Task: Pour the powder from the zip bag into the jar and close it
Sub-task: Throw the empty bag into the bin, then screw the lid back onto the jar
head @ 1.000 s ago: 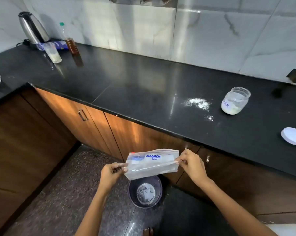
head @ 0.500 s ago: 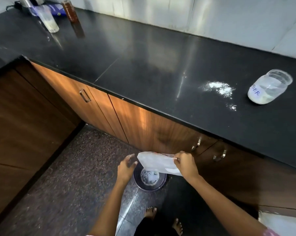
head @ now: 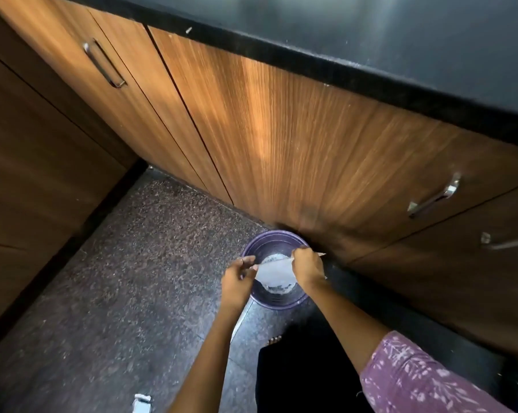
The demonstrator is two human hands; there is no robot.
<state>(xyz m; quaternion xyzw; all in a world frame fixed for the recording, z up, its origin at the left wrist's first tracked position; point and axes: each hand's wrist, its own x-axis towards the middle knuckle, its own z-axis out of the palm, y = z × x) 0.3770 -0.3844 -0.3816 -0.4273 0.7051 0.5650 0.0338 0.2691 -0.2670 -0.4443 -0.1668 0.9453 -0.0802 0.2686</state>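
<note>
The left hand (head: 236, 278) pinches the left end of the zip bag (head: 274, 274); the right hand (head: 308, 268) grips its right end. The bag hangs stretched between them, directly over the purple bin (head: 277, 301) on the floor. The bag is thin translucent film, slack and apparently near empty. Expect it to be very light, limp and slippery; hold it by the stiffer zip edge.

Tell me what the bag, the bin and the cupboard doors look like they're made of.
Bag: thin, translucent plastic film; it sags between the left hand and right hand. Bin: probably moulded plastic, purple with a slight sheen and ridged inner wall. Cupboard doors: wood-grain surface, perhaps laminate, semi-gloss from the light patch, with shiny metal handles.
</note>
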